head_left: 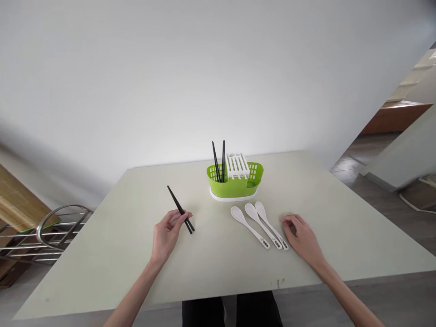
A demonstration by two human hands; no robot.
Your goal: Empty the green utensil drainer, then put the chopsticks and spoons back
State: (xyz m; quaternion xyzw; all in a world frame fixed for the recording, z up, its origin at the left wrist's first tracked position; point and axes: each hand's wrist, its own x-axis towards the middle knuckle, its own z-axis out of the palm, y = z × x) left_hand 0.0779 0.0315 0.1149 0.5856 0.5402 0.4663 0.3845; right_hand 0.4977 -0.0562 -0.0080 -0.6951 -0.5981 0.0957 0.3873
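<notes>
My left hand (167, 234) pinches a pair of black chopsticks (176, 200) between thumb and fingers, tilted over the left part of the table. To the right of three white spoons, my right hand (301, 236) rests on the table, its fingers curled in and nothing visible in them. The spoons are a left one (248, 225), a middle one (261, 222) and a right one (270, 222), lying bowls away from me. Behind them stands a green cutlery basket (235, 188) on a white base. Black chopsticks (223, 159) lean upright in its left compartment.
A white slotted rack (237, 165) sits across the middle of the basket. The pale table (112, 254) meets a white wall (170, 91) at its back. A metal rack (61, 227) stands beyond its left edge.
</notes>
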